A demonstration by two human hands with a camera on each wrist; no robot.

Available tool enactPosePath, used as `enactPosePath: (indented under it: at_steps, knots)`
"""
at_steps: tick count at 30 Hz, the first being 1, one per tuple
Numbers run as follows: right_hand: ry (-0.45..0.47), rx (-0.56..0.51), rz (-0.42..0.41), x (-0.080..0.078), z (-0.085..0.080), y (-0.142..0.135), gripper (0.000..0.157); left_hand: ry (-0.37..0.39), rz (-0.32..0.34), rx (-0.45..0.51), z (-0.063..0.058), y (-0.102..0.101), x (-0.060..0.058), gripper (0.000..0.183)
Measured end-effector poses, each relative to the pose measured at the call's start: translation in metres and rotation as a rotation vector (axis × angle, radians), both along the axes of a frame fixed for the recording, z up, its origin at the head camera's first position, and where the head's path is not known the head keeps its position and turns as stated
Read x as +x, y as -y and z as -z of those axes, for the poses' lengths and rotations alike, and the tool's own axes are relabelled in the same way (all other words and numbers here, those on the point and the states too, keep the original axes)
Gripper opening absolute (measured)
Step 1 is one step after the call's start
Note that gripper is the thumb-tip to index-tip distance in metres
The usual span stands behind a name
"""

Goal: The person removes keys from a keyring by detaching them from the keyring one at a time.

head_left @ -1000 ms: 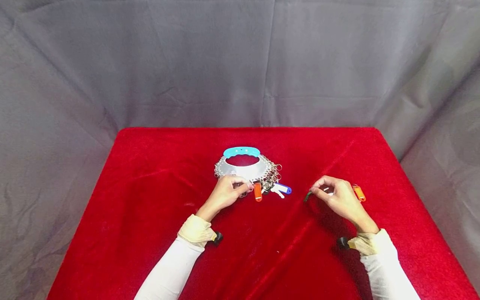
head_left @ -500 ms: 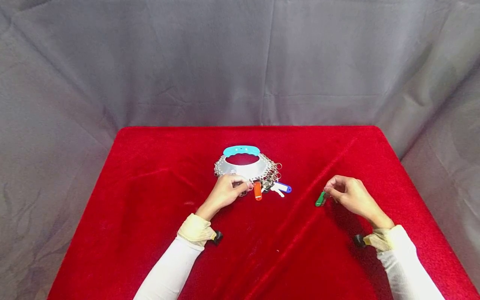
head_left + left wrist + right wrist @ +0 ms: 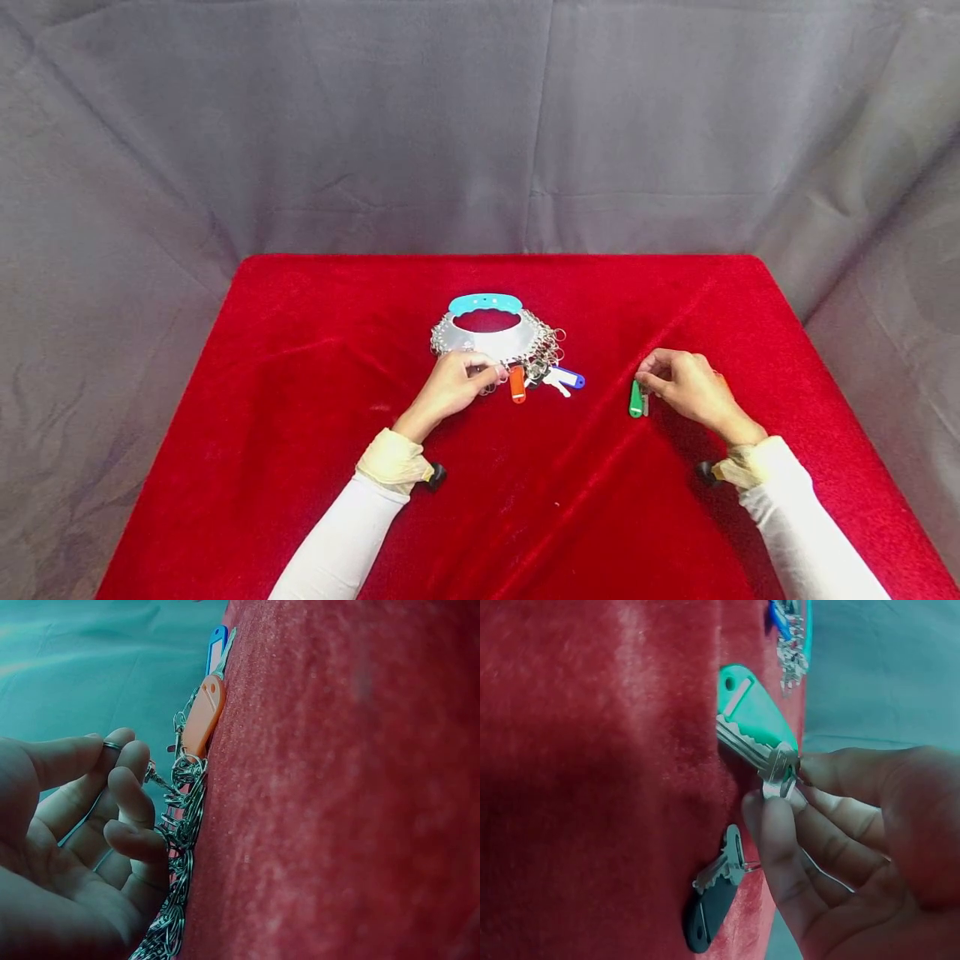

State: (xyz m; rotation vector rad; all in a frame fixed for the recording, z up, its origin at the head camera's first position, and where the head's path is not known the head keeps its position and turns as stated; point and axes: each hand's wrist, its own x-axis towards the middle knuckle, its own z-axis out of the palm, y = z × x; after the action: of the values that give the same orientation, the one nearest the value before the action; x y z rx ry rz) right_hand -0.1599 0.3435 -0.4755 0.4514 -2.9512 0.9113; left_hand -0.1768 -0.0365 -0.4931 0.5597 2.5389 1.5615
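My left hand (image 3: 453,385) pinches a small metal split ring (image 3: 112,745) between thumb and fingertip, at the front edge of a key holder. That holder is a silver oval plate (image 3: 491,343) with a turquoise grip (image 3: 485,304) and many rings around its rim. An orange key tag (image 3: 517,385) and a blue tag (image 3: 567,377) with keys lie at its front right. To the right, my right hand (image 3: 690,385) pinches the ring end of a bunch of keys (image 3: 754,750). A green tag (image 3: 636,399) hangs with these keys below the fingertips.
A second tag with a key (image 3: 716,896), dark in the right wrist view, lies on the red cloth beside my right hand. The red cloth (image 3: 525,500) covers the table. Grey curtains (image 3: 390,125) stand behind and at both sides.
My right hand has moved right and then slightly back left with the keys. The green tag has turned to hang down, face showing. My left hand stays in place.
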Motion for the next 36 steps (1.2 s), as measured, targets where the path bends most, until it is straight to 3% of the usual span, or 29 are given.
enactPosePath:
  at_steps: [7,18,28,36]
  knots:
    - [-0.102,0.077,-0.049,-0.006,0.001,0.008,0.013,0.036,-0.016,0.005,-0.002,0.001,0.001,0.013]
    - [-0.149,0.14,-0.069,-0.005,-0.005,0.023,0.006,0.065,-0.085,0.021,0.0,0.005,-0.001,0.013]
    - [-0.173,0.104,-0.128,-0.003,-0.02,0.079,0.005,0.153,-0.115,0.039,-0.003,0.008,0.001,0.016]
    - [-0.113,0.063,-0.161,-0.005,-0.017,0.125,0.01,0.063,-0.144,-0.012,-0.006,0.009,-0.001,0.014]
